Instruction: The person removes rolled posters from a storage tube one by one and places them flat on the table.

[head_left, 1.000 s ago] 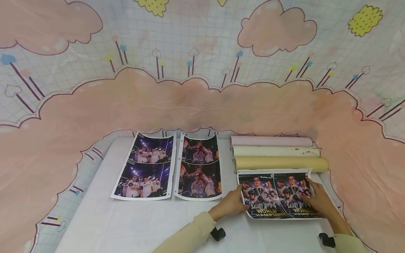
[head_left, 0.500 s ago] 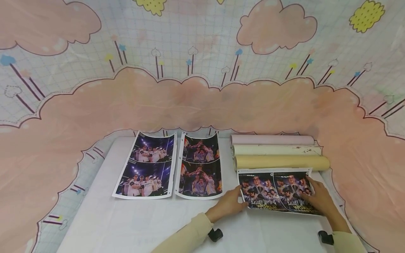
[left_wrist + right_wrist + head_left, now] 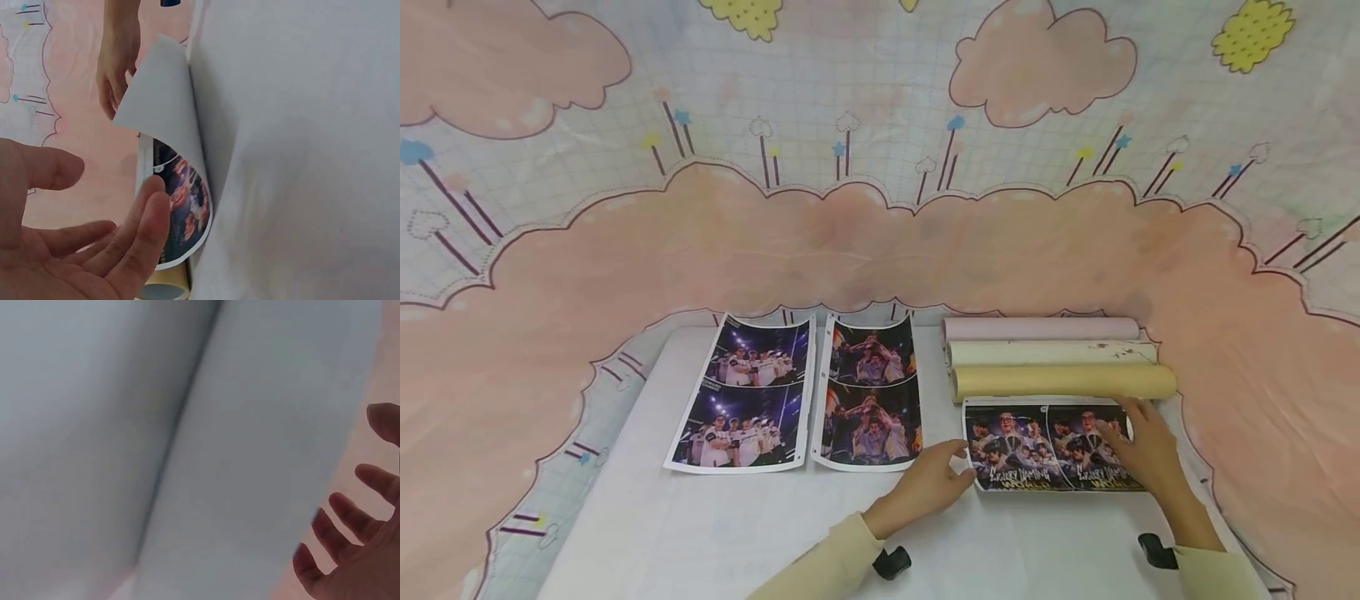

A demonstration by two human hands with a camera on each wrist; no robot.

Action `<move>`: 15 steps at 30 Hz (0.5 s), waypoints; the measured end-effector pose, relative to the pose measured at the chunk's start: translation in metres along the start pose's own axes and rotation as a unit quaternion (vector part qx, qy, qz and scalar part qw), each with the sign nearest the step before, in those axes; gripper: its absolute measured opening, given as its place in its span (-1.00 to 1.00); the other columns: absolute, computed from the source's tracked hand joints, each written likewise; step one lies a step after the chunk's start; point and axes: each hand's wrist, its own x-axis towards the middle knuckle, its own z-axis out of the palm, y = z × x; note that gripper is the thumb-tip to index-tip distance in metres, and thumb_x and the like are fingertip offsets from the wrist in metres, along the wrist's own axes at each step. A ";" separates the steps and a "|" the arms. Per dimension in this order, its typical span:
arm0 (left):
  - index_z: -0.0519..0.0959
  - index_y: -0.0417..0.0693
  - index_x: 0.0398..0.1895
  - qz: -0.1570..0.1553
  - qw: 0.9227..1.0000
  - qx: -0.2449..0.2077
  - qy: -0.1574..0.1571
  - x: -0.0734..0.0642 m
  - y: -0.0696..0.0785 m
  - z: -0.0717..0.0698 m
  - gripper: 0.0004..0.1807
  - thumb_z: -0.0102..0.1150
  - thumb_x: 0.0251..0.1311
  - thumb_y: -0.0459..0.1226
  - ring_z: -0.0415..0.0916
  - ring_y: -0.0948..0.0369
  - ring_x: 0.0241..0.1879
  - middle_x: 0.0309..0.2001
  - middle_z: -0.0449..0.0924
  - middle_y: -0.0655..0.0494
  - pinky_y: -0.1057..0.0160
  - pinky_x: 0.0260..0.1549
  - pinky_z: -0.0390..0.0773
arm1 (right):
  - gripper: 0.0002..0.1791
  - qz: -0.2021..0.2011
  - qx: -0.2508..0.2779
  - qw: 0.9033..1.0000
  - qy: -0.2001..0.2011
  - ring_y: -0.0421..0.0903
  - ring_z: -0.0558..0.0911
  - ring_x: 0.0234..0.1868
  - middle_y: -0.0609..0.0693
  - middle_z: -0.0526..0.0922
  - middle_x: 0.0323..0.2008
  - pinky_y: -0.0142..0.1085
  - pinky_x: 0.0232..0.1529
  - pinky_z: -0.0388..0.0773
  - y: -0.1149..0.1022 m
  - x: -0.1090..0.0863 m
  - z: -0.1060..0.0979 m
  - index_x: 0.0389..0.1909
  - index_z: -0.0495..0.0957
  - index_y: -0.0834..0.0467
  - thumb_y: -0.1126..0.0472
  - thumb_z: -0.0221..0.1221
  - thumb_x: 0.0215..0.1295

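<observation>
A glossy printed sheet (image 3: 1018, 450) with two matching group pictures lies at the right of the white table, below several rolls. Its near edge curls up, and the left wrist view shows the white back of the curled sheet (image 3: 156, 87). Beside its left edge is my left hand (image 3: 921, 492), thumb and fingers apart; fingertips (image 3: 159, 200) overlap the print, though contact is unclear. My right hand (image 3: 1153, 454) is at the right edge, thumb over the print. In the right wrist view its fingers (image 3: 350, 519) are spread beside the sheet's pale back (image 3: 262, 450).
Two more printed sheets, one of a team in white (image 3: 745, 400) and one of a raised-arms scene (image 3: 872, 400), lie to the left. Behind the near sheet are pink (image 3: 1037, 328), floral white (image 3: 1037, 352) and yellow (image 3: 1060, 382) rolls. A patterned cloth (image 3: 850, 250) surrounds the table.
The sheet's near edge has curled upward, hiding the lower lettering. My left hand has eased slightly left, its grip loosened. My right hand has slid up toward the sheet's upper right corner.
</observation>
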 end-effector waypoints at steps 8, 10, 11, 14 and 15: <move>0.47 -0.09 0.24 0.005 0.997 -0.058 0.051 -0.015 -0.003 -0.030 -0.54 0.15 0.32 -0.13 0.59 0.39 -0.32 0.15 0.56 -0.03 0.43 -0.51 0.53 | -0.41 -0.091 0.047 0.995 0.019 0.48 0.36 0.15 0.45 0.35 0.22 0.44 -0.02 0.26 -0.056 0.015 0.011 0.28 0.37 0.33 0.20 0.25 0.28; 0.48 -0.08 0.23 0.014 0.996 -0.056 0.065 -0.017 -0.004 -0.039 -0.56 0.14 0.33 -0.15 0.57 0.38 -0.34 0.06 0.59 -0.01 0.43 -0.49 0.52 | -0.40 -0.099 0.054 0.994 0.007 0.47 0.35 0.19 0.42 0.33 0.26 0.43 0.02 0.26 -0.071 0.018 0.013 0.31 0.35 0.30 0.20 0.24 0.29; 0.48 -0.09 0.23 0.020 0.996 -0.059 0.070 -0.018 -0.005 -0.043 -0.57 0.14 0.33 -0.17 0.57 0.38 -0.35 0.03 0.59 0.00 0.43 -0.49 0.53 | -0.39 -0.102 0.055 0.993 0.002 0.46 0.34 0.20 0.41 0.32 0.27 0.43 0.04 0.26 -0.079 0.020 0.014 0.32 0.35 0.29 0.19 0.25 0.29; 0.48 -0.12 0.21 0.034 0.994 -0.062 0.085 -0.022 -0.010 -0.055 -0.59 0.13 0.34 -0.20 0.57 0.38 -0.36 -0.04 0.59 -0.02 0.43 -0.45 0.54 | -0.39 -0.115 0.058 0.992 -0.011 0.44 0.35 0.23 0.36 0.30 0.31 0.41 0.06 0.29 -0.101 0.023 0.016 0.35 0.33 0.23 0.17 0.23 0.32; 0.48 -0.13 0.22 0.037 0.993 -0.061 0.091 -0.023 -0.012 -0.059 -0.59 0.12 0.34 -0.21 0.57 0.36 -0.35 -0.05 0.60 -0.04 0.43 -0.44 0.54 | -0.38 -0.116 0.060 0.991 -0.019 0.43 0.34 0.25 0.34 0.29 0.33 0.41 0.07 0.30 -0.108 0.024 0.017 0.36 0.32 0.22 0.16 0.22 0.33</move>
